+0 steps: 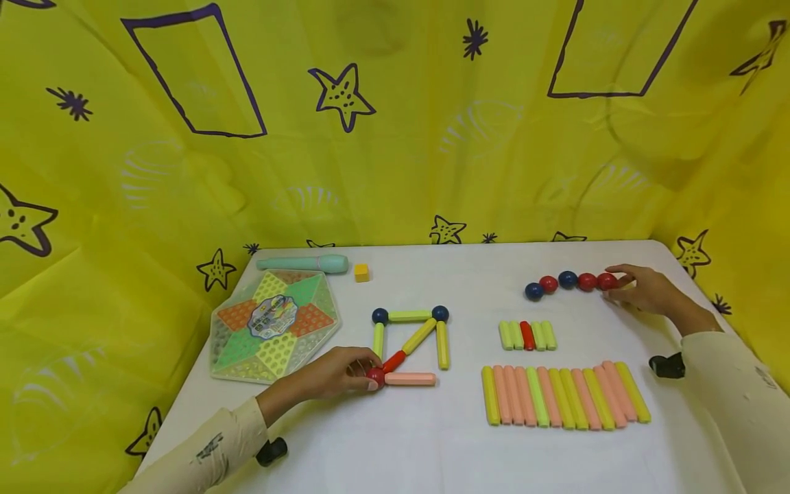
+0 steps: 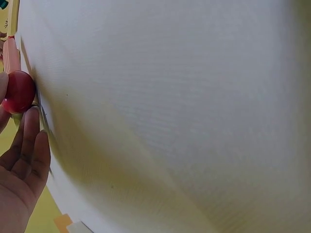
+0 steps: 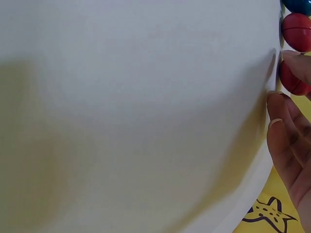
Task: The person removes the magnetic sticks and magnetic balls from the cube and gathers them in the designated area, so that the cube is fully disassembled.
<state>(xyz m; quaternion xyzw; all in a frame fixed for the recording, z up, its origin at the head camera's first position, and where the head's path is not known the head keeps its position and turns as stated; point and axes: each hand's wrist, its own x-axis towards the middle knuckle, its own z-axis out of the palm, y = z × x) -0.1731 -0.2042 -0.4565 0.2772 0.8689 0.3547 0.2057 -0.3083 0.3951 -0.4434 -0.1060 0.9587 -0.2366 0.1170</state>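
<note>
My left hand (image 1: 338, 372) pinches a red ball (image 1: 376, 378) between thumb and fingers, at the lower left corner of a stick figure. From this ball a pink stick (image 1: 410, 379) runs right, and a red stick (image 1: 393, 361) joined to a yellow stick (image 1: 420, 337) slants up to a blue ball (image 1: 440, 313). A green stick (image 1: 410, 315) links that ball to another blue ball (image 1: 380, 316). At the back right, my right hand (image 1: 644, 291) grips the end red ball (image 1: 607, 281) of a row of red and blue balls. Its thumb partly hides that ball in the right wrist view.
Short green sticks (image 1: 507, 335) with a red one among them lie right of the figure. Nearer me is a row of long sticks (image 1: 518, 396). A star-patterned game board (image 1: 274, 326), a mint-green tube (image 1: 302, 263) and a yellow cube (image 1: 361, 273) sit at the left.
</note>
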